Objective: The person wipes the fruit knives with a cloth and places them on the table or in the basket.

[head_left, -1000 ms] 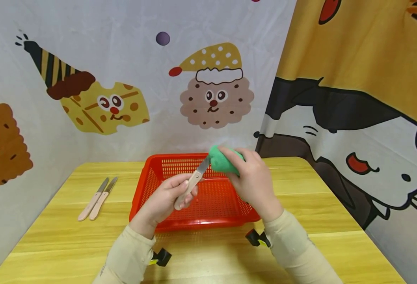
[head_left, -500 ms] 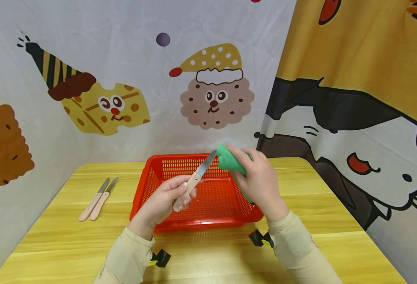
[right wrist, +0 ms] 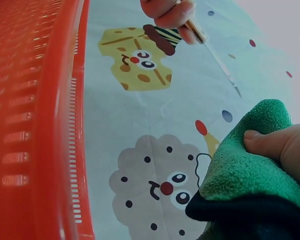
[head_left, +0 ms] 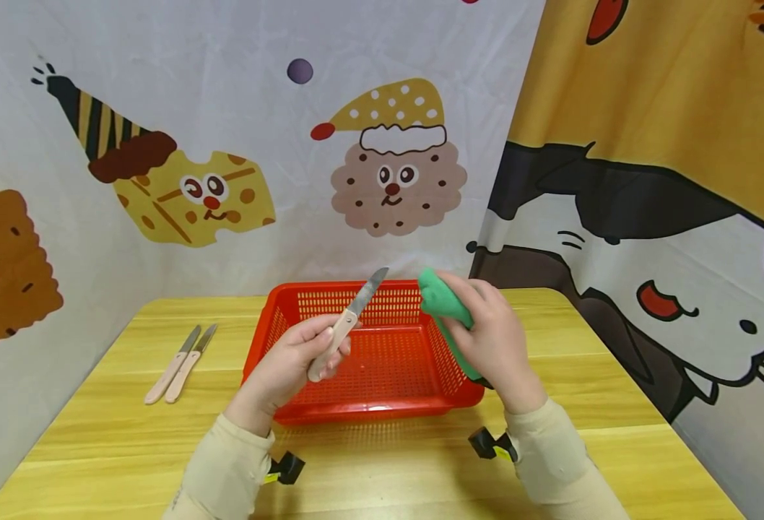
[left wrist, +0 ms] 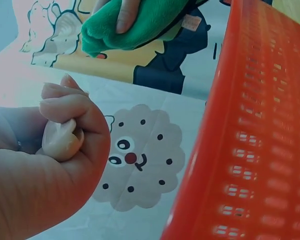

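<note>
— Grip check: left hand clenches the knife handle, right hand clutches the green cloth; both over the red basket.
— Changed?
— Cloth has slid off the blade, now apart.
— Writing?
— A small tag on the cloth, perhaps; unreadable.

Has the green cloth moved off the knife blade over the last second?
Yes. The cloth has shifted right along the basket rim, clear of the blade.
</note>
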Demonstrator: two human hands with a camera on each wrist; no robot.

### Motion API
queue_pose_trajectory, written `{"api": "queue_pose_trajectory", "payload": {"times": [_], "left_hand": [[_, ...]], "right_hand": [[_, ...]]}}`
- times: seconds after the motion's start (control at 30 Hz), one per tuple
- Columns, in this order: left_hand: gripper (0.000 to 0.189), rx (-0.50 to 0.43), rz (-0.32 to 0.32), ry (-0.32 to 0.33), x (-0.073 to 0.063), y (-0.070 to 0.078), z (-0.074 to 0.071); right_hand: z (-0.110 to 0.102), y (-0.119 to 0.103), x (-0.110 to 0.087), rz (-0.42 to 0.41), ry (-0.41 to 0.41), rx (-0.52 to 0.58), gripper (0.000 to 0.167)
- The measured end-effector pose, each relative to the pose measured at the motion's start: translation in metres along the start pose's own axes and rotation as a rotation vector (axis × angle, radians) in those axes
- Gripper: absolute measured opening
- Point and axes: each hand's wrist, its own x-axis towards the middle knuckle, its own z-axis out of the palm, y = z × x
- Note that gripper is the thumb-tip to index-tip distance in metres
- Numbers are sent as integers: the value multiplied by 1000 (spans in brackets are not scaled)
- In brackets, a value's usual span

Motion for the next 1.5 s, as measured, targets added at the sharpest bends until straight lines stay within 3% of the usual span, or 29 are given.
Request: {"api": "queue_pose_trajectory", "payload": {"times": [0.3,0.47,0.57,0.7,0.9,1.23,1.5], "left_hand": [[29,347,3,153,0,9,2],[23,502,40,235,1,12,5],[21,644,77,288,2,14,8],[20,839,158,331,3,15,10],[31,1045,321,359,4,14,11],[42,1215,599,447,8,8,12],[40,1341,692,515,11,8,14]], "right_hand": [[-1,5,-4,9,0,-2,62],[0,6,-6,11,2,1,62],[1,7,-7,15,5,10,62],[1,7,-9,21,9,19,62],[1,7,-10,30,9,29,63],[4,8,-13,20,1,26,63],[6,6,-13,17,11,52,62]]}}
